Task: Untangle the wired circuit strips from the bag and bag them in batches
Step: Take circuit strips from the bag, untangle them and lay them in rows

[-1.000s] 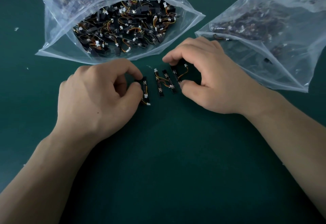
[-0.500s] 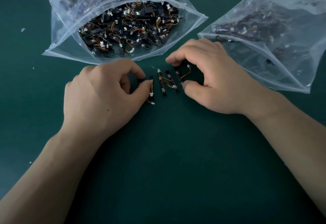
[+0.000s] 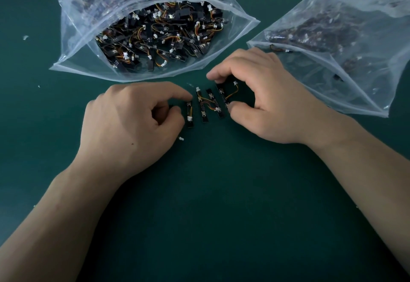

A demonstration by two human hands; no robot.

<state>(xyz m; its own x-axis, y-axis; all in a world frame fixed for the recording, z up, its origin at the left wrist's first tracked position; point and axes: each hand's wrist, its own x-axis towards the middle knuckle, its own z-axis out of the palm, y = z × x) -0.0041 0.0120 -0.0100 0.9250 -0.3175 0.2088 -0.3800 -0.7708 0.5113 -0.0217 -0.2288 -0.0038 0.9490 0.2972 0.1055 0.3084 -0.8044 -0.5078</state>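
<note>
Nearest you, a wide stretch of green mat (image 3: 210,204) lies between your forearms. Beyond it, a row of circuit strips (image 3: 203,109) lies side by side between your hands. Your left hand (image 3: 133,124), fingers curled, pinches the leftmost strip (image 3: 190,115) with forefinger and thumb. Your right hand (image 3: 268,104) pinches the rightmost strip (image 3: 222,95) end to end. Farther off, the open bag (image 3: 73,60) of tangled strips has its mouth edge near the row. The second bag (image 3: 310,71) has its edge just beside your right hand.
</note>
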